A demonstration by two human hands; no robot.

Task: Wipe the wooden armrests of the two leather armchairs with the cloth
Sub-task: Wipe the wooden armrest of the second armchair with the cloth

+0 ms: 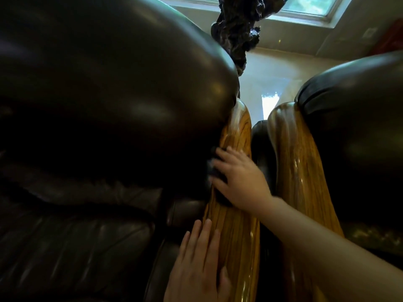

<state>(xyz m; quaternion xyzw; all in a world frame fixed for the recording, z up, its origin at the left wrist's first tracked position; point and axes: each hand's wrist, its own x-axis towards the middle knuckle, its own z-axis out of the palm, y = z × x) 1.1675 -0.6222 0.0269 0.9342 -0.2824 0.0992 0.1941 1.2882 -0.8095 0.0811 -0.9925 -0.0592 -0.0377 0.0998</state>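
Note:
Two dark leather armchairs stand side by side, the left armchair (98, 94) and the right armchair (357, 118). Each has a glossy wooden armrest: the left chair's armrest (237, 227) and the right chair's armrest (294, 162) run next to each other. My right hand (239, 179) presses a dark cloth (63, 171) against the left chair's armrest, where the wood meets the leather back. Most of the cloth is hidden under the fingers. My left hand (198, 264) lies flat on the inner side of the same armrest, nearer to me, fingers apart and holding nothing.
A narrow dark gap (261, 144) separates the two armrests. Behind the chairs stands a dark gnarled wooden sculpture (237, 29). A window (305, 5) is at the top, above a pale floor patch (279, 79). The left chair's seat cushion (72, 247) fills the lower left.

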